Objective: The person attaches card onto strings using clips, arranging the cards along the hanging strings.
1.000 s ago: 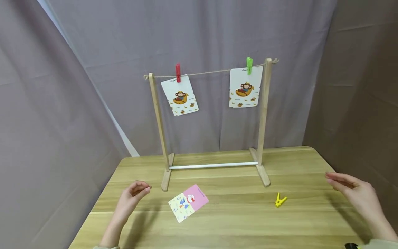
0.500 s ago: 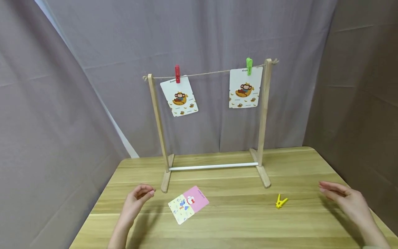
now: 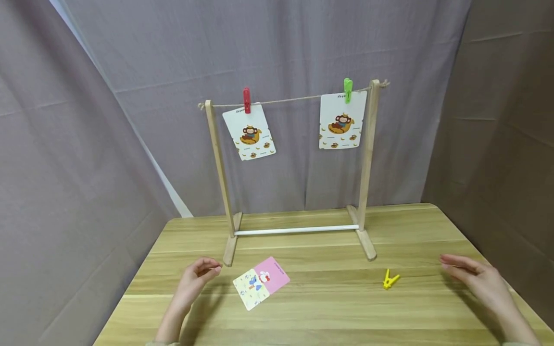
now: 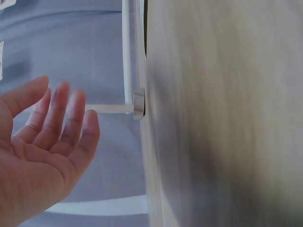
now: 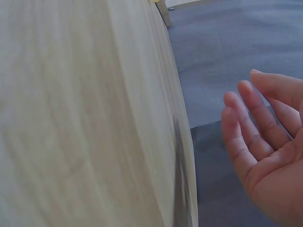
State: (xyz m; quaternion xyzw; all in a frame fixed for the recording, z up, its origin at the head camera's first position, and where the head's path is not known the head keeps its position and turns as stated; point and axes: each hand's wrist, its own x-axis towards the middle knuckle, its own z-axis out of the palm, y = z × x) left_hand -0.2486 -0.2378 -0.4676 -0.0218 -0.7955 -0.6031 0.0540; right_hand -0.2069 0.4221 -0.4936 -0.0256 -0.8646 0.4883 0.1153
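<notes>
Left hand (image 3: pixel 195 282) and right hand (image 3: pixel 478 281) hover empty, loosely curled; two monkey cards (image 3: pixel 249 130) hang pegged, pink card (image 3: pixel 262 283) and yellow peg (image 3: pixel 387 283) lie unused.

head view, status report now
Left hand empty, near pink-yellow card; right hand empty, right of yellow clip. Card and clip lying on table. Nothing visible blocking either.

Left hand (image 4: pixel 45 153) – fingers (image 4: pixel 74 125) loosely bent, wooden tabletop (image 4: pixel 232 80)
</notes>
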